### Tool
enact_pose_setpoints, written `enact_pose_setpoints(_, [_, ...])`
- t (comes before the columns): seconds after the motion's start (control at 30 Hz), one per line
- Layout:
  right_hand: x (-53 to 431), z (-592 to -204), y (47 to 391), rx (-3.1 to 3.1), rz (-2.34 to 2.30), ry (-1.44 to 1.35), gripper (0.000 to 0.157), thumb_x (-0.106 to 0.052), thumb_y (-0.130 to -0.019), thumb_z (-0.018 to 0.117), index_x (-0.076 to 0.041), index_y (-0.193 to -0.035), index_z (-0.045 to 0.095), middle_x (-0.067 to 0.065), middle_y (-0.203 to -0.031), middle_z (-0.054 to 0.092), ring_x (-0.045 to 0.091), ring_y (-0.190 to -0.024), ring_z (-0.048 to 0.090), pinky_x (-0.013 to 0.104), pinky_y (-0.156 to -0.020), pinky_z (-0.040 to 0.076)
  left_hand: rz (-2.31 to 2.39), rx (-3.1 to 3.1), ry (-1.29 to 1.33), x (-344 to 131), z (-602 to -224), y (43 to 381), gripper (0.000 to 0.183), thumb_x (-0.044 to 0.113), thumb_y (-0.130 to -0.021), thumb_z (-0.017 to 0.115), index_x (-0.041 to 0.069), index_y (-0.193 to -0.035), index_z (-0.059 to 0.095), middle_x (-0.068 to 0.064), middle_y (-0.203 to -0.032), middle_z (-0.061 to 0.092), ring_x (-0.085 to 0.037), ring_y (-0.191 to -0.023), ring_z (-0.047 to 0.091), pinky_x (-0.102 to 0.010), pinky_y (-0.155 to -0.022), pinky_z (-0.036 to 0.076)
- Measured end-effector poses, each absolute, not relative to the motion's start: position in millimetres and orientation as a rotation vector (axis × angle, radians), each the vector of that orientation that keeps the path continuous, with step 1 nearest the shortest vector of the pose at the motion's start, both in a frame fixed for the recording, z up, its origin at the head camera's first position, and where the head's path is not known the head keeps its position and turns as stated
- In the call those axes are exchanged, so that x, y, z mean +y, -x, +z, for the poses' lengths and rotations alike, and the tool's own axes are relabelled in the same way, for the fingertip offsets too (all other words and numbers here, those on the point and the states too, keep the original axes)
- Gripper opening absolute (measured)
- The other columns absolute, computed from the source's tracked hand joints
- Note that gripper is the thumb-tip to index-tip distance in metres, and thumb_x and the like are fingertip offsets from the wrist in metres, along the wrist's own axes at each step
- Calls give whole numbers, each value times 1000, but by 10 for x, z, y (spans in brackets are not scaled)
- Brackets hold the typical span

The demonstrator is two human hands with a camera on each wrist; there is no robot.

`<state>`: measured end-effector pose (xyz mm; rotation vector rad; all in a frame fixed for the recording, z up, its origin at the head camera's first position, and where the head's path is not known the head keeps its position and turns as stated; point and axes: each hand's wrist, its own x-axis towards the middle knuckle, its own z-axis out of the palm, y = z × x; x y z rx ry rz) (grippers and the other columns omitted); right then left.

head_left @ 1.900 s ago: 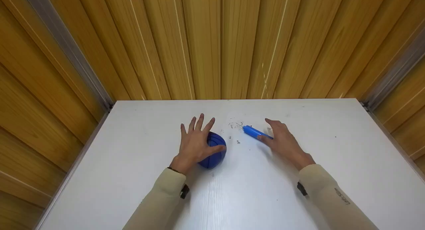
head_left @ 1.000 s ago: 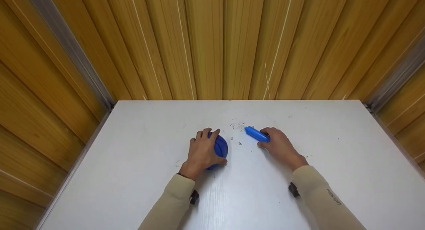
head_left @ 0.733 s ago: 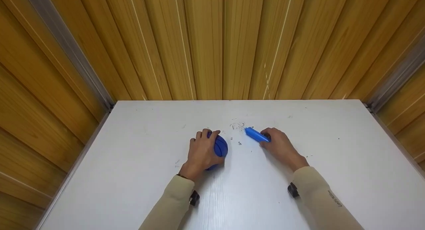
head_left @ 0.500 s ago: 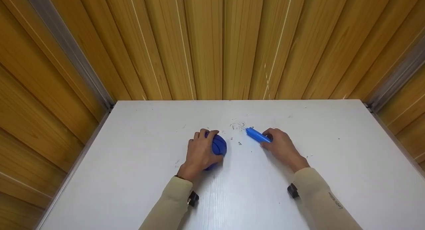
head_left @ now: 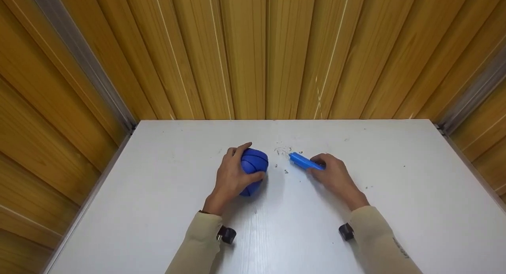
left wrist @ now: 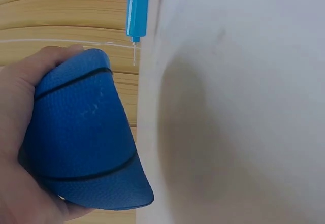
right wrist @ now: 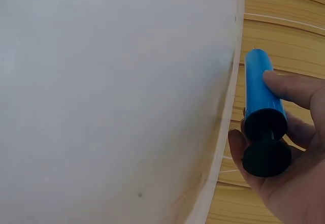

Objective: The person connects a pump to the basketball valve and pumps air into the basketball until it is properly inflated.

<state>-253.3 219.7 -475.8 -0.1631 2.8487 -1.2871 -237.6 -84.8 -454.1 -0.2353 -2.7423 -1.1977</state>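
My left hand (head_left: 230, 173) grips a deflated blue basketball (head_left: 255, 163) with black seams, thumb on the near side and fingers on the far side. The left wrist view shows the ball (left wrist: 86, 132) collapsed into a folded, half-round shape above the table. My right hand (head_left: 335, 177) holds a small blue hand pump (head_left: 302, 160) by its rear part, front end pointing left toward the ball. A thin needle (left wrist: 134, 54) sticks out of the pump's front. In the right wrist view the pump's black end cap and round black handle (right wrist: 266, 158) face the camera, the handle close to the cap.
Both hands work over a white table (head_left: 158, 195) with dark scuff marks (head_left: 282, 150) near its middle. Yellow wood-look panels (head_left: 245, 56) rise behind the table and along both sides. A small black device sits under each sleeve cuff.
The left hand has closed round the ball, lifted it and tilted it, showing more of its seams. The right hand has taken hold of the pump and still points it left.
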Motion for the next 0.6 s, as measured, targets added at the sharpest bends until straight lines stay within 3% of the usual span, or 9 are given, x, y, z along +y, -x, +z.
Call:
enact_pose_setpoints(0.3, [2182,-4648,2474,2838,-1388,205,37,-15,-101,75,1,-133,67,18,-126,70,34,-113,62,51,-102,51,-1573,-2603,133,-889,-4536,2388,88,42,-81,91,24,-157,50,-15,-147,54,-43,-133,54,-65,-104,50])
enact_pose_setpoints(0.6, [2151,-4510,2394,2790,-1519,215,39,-21,-100,77,-4,-135,69,17,-128,69,36,-119,62,55,-104,53,-1818,-2444,48,-934,-4607,2366,86,45,-84,87,23,-158,49,-19,-154,52,-47,-135,53,-67,-104,49])
